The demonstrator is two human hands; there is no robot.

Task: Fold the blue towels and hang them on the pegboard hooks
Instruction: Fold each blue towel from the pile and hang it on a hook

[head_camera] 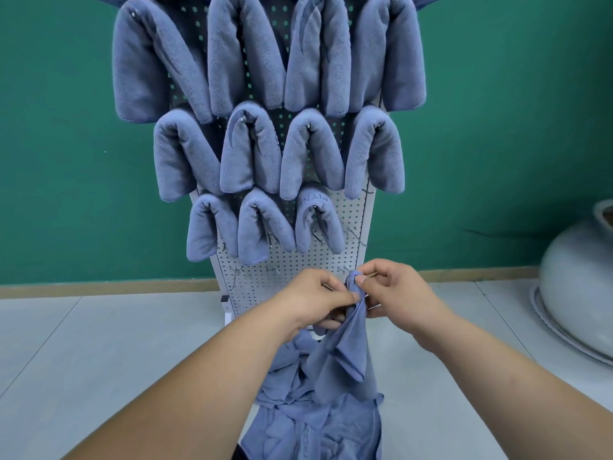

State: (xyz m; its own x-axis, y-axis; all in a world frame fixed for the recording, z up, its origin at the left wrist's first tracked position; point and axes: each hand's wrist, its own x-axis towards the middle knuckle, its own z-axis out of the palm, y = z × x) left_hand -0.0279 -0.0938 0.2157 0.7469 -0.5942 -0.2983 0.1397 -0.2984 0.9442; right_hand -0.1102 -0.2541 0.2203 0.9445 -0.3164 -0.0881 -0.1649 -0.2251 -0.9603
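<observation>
A white pegboard (348,224) stands against the green wall with several folded blue towels (252,151) draped over its hooks in three rows. In front of its lower part I hold one unfolded blue towel (345,353) up by its top edge. My left hand (315,298) pinches the cloth from the left, and my right hand (398,288) pinches the bunched top corner from the right. The towel hangs down from my fingers onto a loose pile of blue towels (315,423) on the floor. Bare hooks (272,270) show on the lowest rows.
A large pale grey ceramic pot (583,293) lies at the right on the light tiled floor (99,360). A wooden skirting strip (116,287) runs along the foot of the green wall.
</observation>
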